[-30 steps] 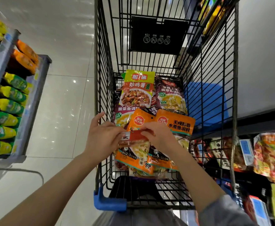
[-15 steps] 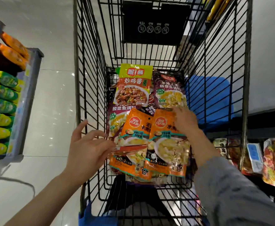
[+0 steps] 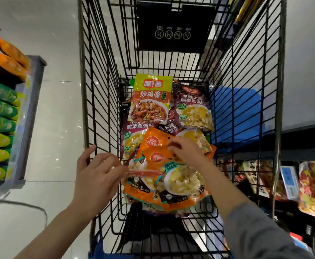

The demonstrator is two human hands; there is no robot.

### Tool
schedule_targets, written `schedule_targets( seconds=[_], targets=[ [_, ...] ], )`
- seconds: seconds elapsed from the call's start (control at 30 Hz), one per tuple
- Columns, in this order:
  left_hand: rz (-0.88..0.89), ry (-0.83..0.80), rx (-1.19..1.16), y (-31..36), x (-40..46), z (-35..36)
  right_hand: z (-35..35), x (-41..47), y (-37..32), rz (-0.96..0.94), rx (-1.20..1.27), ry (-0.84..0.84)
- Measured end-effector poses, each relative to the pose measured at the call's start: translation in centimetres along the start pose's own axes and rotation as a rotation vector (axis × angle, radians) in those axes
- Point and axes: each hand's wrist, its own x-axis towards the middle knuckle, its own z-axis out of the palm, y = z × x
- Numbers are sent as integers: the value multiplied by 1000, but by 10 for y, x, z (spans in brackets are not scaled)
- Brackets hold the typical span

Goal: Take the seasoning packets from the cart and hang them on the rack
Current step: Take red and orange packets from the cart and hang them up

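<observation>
A black wire cart (image 3: 100, 101) holds several seasoning packets. Two orange packets (image 3: 173, 184) overlap near the front, with purple packets (image 3: 192, 109) and a green-topped packet (image 3: 151, 98) lying behind them. My left hand (image 3: 97, 176) reaches in from the cart's left side and pinches the edge of a thin red-trimmed packet (image 3: 145, 172) lying flat across the orange ones. My right hand (image 3: 186, 152) pinches the top edge of the upper orange packet. The rack on the right (image 3: 265, 180) shows hanging packets low in the view.
A shelf (image 3: 27, 118) of green, yellow and orange bags stands on the left across a glossy tiled floor (image 3: 55, 128). A black sign (image 3: 173, 27) hangs on the cart's far end. A blue object (image 3: 235, 116) shows through the cart's right side.
My right hand has come back from the packets' far right corner to the top of the upper orange packet, which has shifted over the other one. My left hand keeps its pinch.
</observation>
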Motion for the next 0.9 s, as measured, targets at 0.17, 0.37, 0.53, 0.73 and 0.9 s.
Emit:
schedule_targets(
  seconds=[0.17, 0.37, 0.53, 0.73, 0.9],
  targets=[
    [-5, -18, 33, 0, -2, 1, 2, 60, 19, 66, -320, 11],
    [3, -62, 90, 2, 0, -1, -5, 58, 39, 112, -525, -114],
    [0, -80, 108, 4, 2, -3, -22, 55, 45, 145, -393, -134],
    [18, -87, 124, 4, 0, -3, 0, 45, 26, 10, -509, -240],
    [49, -107, 149, 4, -2, -2, 3, 45, 17, 34, -498, -167]
  ],
)
